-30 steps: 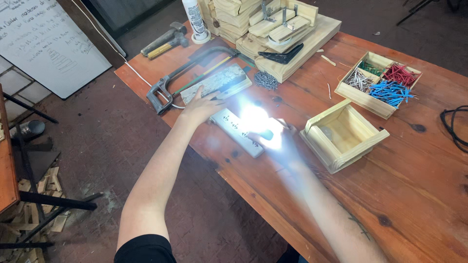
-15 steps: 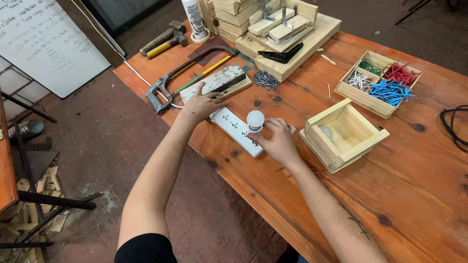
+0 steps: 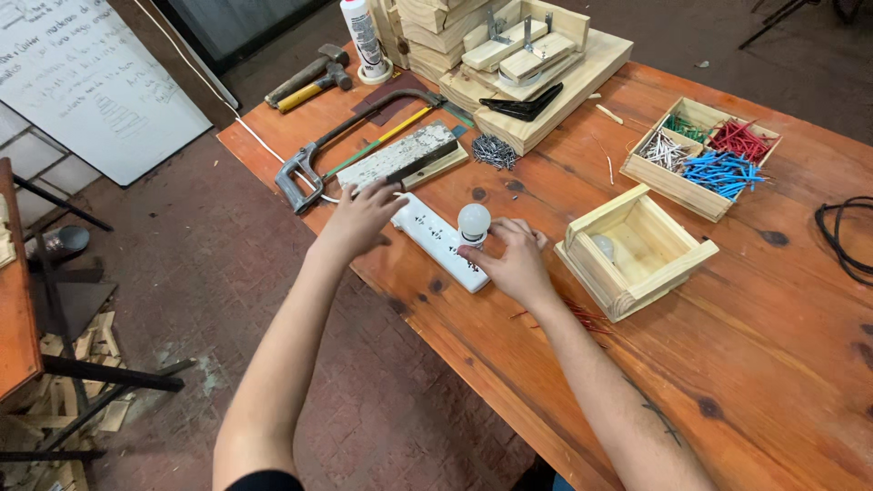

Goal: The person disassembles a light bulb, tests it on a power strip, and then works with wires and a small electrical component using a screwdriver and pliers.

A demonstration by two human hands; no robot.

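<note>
Your left hand point(image 3: 362, 216) lies flat, fingers spread and holding nothing, on the upper-left end of the white power strip point(image 3: 440, 241), which sits at a slant near the centre of the frame on the wooden desk point(image 3: 727, 364). Your right hand point(image 3: 515, 262) rests on the strip's lower-right end, fingers curled loosely beside the base of the white light bulb point(image 3: 474, 221). The bulb stands upright on the strip and is unlit; whether your fingers actually grip it you cannot tell from this view.

Just right of your right hand sits an open wooden box point(image 3: 634, 250) with a pale round thing inside. Above the strip, toward the upper left, a hacksaw point(image 3: 336, 145) lies beside a worn wooden block point(image 3: 405, 156), and a small heap of nails point(image 3: 495, 152) lies near the block's right end. A hammer point(image 3: 309, 78) and a white glue bottle point(image 3: 362, 36) sit at the desk's far corner, next to stacked wooden pieces point(image 3: 527, 64). In the upper right, a divided wooden tray point(image 3: 677, 186) holds red, blue, green and white sticks. A black cable point(image 3: 846, 236) curls at the right edge.
</note>
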